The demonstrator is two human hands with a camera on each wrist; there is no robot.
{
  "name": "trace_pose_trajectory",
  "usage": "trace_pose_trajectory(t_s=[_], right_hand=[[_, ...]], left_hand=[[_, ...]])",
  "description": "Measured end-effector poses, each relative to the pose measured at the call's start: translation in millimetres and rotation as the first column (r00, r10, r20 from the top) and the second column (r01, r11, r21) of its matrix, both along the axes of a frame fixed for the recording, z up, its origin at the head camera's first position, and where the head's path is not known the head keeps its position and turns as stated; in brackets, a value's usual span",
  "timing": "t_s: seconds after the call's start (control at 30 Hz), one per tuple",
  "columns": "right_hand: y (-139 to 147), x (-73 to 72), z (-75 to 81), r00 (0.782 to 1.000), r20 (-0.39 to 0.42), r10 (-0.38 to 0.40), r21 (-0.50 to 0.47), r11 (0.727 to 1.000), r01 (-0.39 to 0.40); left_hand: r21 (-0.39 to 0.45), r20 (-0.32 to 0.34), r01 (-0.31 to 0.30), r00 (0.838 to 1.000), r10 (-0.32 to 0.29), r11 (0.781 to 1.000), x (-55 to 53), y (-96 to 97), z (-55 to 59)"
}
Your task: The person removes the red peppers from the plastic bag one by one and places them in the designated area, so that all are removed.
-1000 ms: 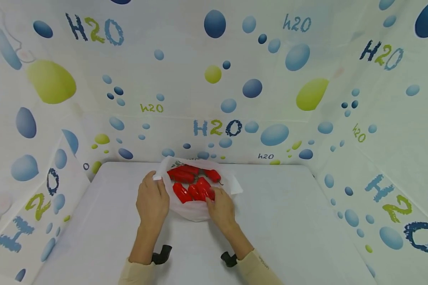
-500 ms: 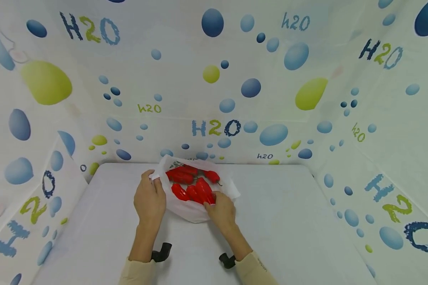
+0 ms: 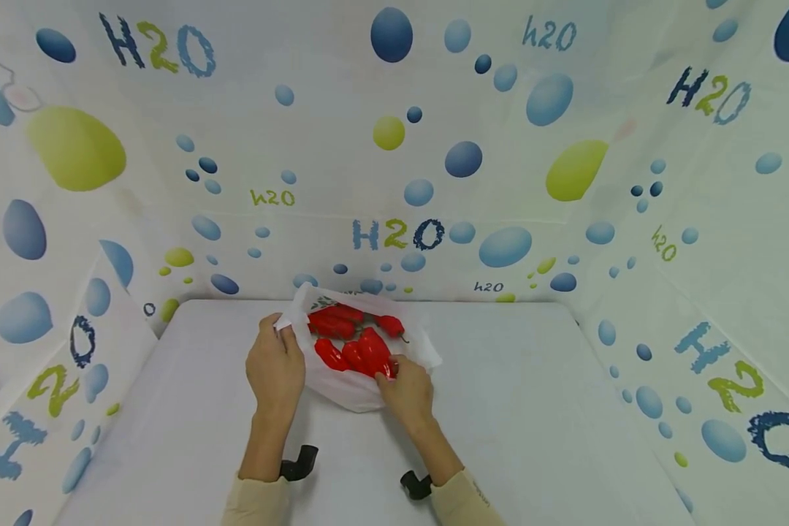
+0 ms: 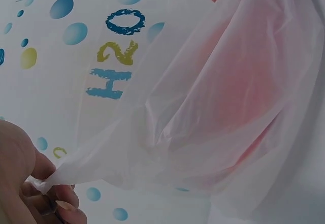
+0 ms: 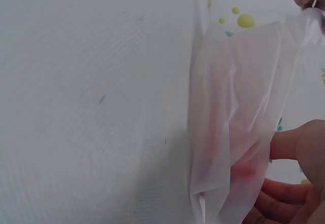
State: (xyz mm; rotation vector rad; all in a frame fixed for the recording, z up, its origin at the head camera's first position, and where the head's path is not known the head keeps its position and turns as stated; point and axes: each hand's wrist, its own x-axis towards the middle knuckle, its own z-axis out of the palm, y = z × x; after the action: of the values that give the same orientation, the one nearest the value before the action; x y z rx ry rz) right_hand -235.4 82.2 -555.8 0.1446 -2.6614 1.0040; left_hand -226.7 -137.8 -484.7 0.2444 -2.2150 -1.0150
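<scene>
A white, thin plastic bag (image 3: 345, 393) lies with its mouth spread, showing several glossy red peppers (image 3: 332, 321) inside. My left hand (image 3: 275, 369) pinches the bag's left edge between thumb and fingers and holds it up; the left wrist view shows that corner gathered in the hand (image 4: 30, 178). At the near right side of the mouth, my right hand (image 3: 408, 387) pinches the lower end of a red pepper (image 3: 372, 351), which leans toward it. Through the bag's wall (image 5: 244, 107) in the right wrist view, the peppers show only as a pinkish blur.
The bag rests on a white table (image 3: 500, 409), near its far edge. Behind and on both sides rise white walls with a blue and green bubble print (image 3: 388, 134). A black wrist-mounted piece (image 3: 299, 463) sits by the left sleeve (image 3: 256, 500).
My right hand has drawn slightly down, and the pepper at its fingertips now slants more toward it. The left hand with the bag's edge has shifted slightly left. The head view has turned a little.
</scene>
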Motion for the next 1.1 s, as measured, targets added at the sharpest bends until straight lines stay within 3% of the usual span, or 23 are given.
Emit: trace_pose_trajectory(t_s=[0.3,0.73,1.1], right_hand=[[2.6,1.5,11.9,1.000,-0.017,0.009,-0.039,0.999,-0.010],[1.6,0.2,16.3,1.000,-0.014,0.024,-0.070,0.997,-0.025],[4.6,0.6,29.0,0.996,-0.079,0.038,-0.143,0.989,-0.049]], left_hand=[[0.025,0.026,-0.003,1.000,0.002,1.000,-3.3,-1.9,2.1],[0.014,0.045,-0.004,0.999,0.004,1.000,-2.4,-1.0,-0.8],[0.011,0.039,0.002,0.999,-0.002,1.000,-1.7,-2.1,0.8]])
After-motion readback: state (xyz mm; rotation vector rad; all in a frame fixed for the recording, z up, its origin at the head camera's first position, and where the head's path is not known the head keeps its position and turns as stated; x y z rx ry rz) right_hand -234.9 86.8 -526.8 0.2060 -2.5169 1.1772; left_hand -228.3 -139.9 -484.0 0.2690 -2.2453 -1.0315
